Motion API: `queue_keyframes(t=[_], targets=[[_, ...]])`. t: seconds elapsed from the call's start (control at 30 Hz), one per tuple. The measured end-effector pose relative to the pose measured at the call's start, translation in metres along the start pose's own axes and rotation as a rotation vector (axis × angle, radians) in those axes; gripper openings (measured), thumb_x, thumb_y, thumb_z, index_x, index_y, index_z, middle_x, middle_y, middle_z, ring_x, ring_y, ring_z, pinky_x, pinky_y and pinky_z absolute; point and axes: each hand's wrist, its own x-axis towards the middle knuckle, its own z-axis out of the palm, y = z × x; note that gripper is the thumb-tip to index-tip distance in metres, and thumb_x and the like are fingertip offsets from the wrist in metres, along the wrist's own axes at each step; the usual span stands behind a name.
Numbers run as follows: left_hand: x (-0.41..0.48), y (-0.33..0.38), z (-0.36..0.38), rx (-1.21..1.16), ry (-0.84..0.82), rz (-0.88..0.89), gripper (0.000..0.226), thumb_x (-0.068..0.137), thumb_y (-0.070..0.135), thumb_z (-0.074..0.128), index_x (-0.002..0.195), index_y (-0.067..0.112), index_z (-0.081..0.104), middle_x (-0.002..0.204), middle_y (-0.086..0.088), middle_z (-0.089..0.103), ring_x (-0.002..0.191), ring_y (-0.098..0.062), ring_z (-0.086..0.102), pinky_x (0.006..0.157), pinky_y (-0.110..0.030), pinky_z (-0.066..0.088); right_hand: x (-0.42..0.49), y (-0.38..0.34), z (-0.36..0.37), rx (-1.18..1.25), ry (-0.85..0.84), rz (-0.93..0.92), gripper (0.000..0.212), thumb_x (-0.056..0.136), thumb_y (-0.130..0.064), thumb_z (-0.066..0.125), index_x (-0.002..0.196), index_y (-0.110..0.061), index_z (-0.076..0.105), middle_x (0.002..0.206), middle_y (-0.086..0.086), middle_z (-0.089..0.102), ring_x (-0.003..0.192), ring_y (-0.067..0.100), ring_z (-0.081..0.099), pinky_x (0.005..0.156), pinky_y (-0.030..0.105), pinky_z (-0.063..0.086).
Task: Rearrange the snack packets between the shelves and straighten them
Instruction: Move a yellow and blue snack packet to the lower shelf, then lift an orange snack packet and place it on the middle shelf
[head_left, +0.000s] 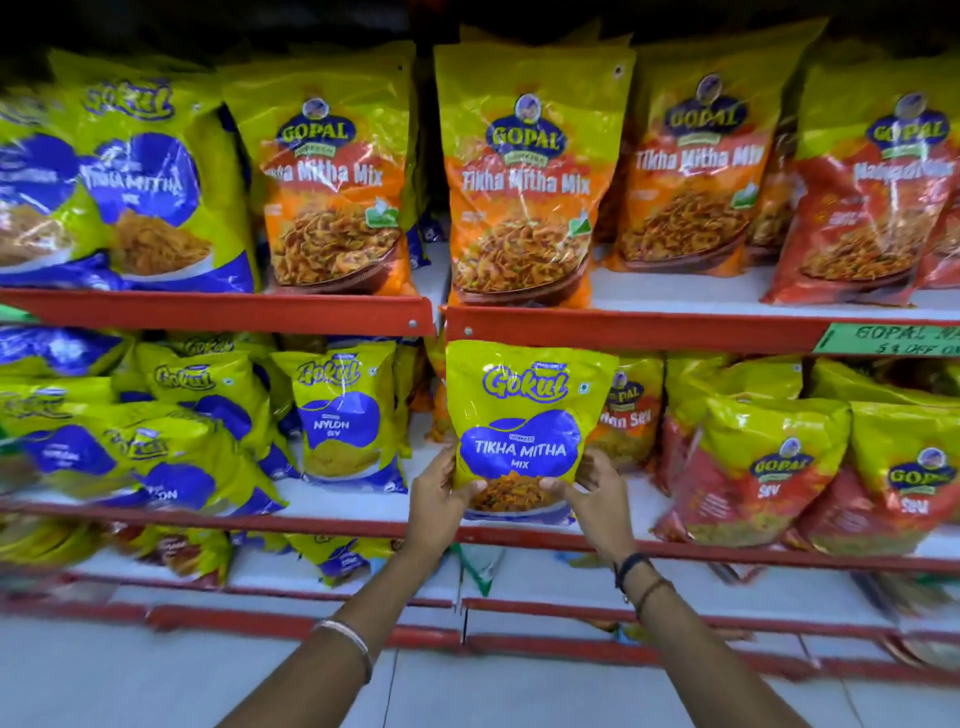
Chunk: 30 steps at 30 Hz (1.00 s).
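A yellow and blue Gokul Tikha Mitha Mix packet (524, 415) is held upright in front of the middle shelf (363, 525), its top edge level with the red lip of the upper shelf (623, 327). My left hand (439, 493) grips its lower left corner and my right hand (592, 488) grips its lower right corner, thumbs on the front. Behind it stands a partly hidden Gopal sev packet (631, 410). Orange Gopal Tikha Mitha Mix packets (519, 187) stand on the upper shelf above.
More Gokul packets (343, 415) fill the middle shelf to the left, some leaning. Red Gopal Sev packets (769, 467) lean at the right. A green price tag (893, 340) hangs on the upper shelf lip. A lower shelf (311, 577) holds several packets.
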Motion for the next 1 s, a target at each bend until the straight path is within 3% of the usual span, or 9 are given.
queue_keyframes(t=[0.07, 0.17, 0.33, 0.47, 0.57, 0.63, 0.73, 0.83, 1.0], targets=[[0.01, -0.014, -0.005, 0.044, 0.0, -0.032, 0.046, 0.074, -0.005, 0.068, 0.114, 0.017, 0.059, 0.113, -0.005, 0.068, 0.102, -0.013, 0.064, 0.088, -0.022, 0.052, 0.005, 0.011, 0.012, -0.038, 0.002, 0.049, 0.04, 0.066, -0.009, 0.083, 0.094, -0.025, 0.059, 0.097, 0.006, 0.072, 0.089, 0.021, 0.067, 0.074, 0.03, 0.054], [0.027, -0.033, -0.012, 0.084, -0.015, -0.076, 0.046, 0.073, 0.001, 0.068, 0.117, 0.011, 0.059, 0.113, -0.007, 0.069, 0.104, -0.019, 0.064, 0.091, -0.032, 0.052, 0.014, 0.022, 0.03, -0.043, 0.004, 0.11, 0.042, 0.068, -0.011, 0.082, 0.093, -0.033, 0.057, 0.097, 0.008, 0.07, 0.094, 0.027, 0.065, 0.078, 0.041, 0.054], [0.055, -0.056, -0.021, 0.104, -0.018, -0.144, 0.05, 0.07, 0.013, 0.066, 0.119, 0.009, 0.057, 0.116, -0.008, 0.066, 0.108, -0.024, 0.062, 0.096, -0.042, 0.05, 0.043, 0.032, 0.056, -0.065, -0.045, 0.143, 0.044, 0.072, -0.011, 0.078, 0.11, -0.018, 0.056, 0.111, 0.009, 0.068, 0.106, 0.028, 0.063, 0.087, 0.044, 0.053], [0.079, -0.079, -0.028, 0.199, -0.03, -0.204, 0.054, 0.068, 0.023, 0.067, 0.119, 0.008, 0.055, 0.113, -0.013, 0.067, 0.105, -0.028, 0.063, 0.09, -0.052, 0.053, 0.059, 0.034, 0.066, -0.111, -0.047, 0.143, 0.041, 0.076, -0.015, 0.076, 0.11, -0.02, 0.053, 0.113, 0.008, 0.066, 0.106, 0.027, 0.062, 0.089, 0.045, 0.052], [0.082, -0.079, -0.029, 0.252, -0.07, -0.188, 0.052, 0.074, 0.014, 0.071, 0.122, 0.009, 0.051, 0.118, -0.013, 0.065, 0.109, -0.029, 0.061, 0.093, -0.048, 0.052, 0.056, 0.038, 0.069, -0.17, -0.041, 0.139, 0.052, 0.075, -0.035, 0.076, 0.118, -0.019, 0.051, 0.121, 0.005, 0.061, 0.112, 0.024, 0.058, 0.094, 0.048, 0.05], [0.077, -0.072, -0.029, 0.287, -0.04, -0.117, 0.053, 0.081, 0.009, 0.066, 0.129, 0.007, 0.044, 0.128, -0.014, 0.057, 0.12, -0.028, 0.053, 0.099, -0.04, 0.046, 0.05, 0.034, 0.07, -0.224, 0.028, 0.106, 0.06, 0.076, -0.041, 0.073, 0.125, -0.017, 0.047, 0.127, 0.002, 0.053, 0.116, 0.019, 0.051, 0.094, 0.039, 0.047], [0.067, -0.04, -0.038, 0.265, 0.075, 0.091, 0.046, 0.086, 0.022, 0.058, 0.128, 0.012, 0.043, 0.131, -0.007, 0.051, 0.123, -0.015, 0.046, 0.102, -0.029, 0.04, 0.04, 0.002, 0.076, -0.216, 0.173, -0.072, 0.038, 0.085, -0.028, 0.066, 0.118, -0.017, 0.049, 0.118, 0.001, 0.05, 0.107, 0.006, 0.049, 0.092, 0.025, 0.042], [0.071, 0.013, -0.058, 0.22, 0.192, 0.35, 0.034, 0.088, 0.015, 0.054, 0.122, 0.014, 0.049, 0.123, 0.001, 0.052, 0.116, 0.0, 0.047, 0.1, -0.014, 0.035, 0.037, -0.051, 0.088, -0.101, 0.239, -0.258, 0.02, 0.088, -0.024, 0.062, 0.106, -0.024, 0.052, 0.107, 0.001, 0.059, 0.102, 0.0, 0.056, 0.088, 0.017, 0.045], [0.12, 0.101, -0.116, 0.169, 0.444, 0.583, 0.031, 0.089, 0.01, 0.054, 0.12, 0.015, 0.049, 0.124, -0.01, 0.053, 0.121, -0.025, 0.049, 0.106, -0.039, 0.038, 0.063, -0.161, 0.119, -0.009, 0.187, -0.554, 0.014, 0.091, -0.019, 0.059, 0.104, -0.015, 0.058, 0.099, 0.001, 0.064, 0.095, 0.009, 0.061, 0.083, 0.022, 0.05]])
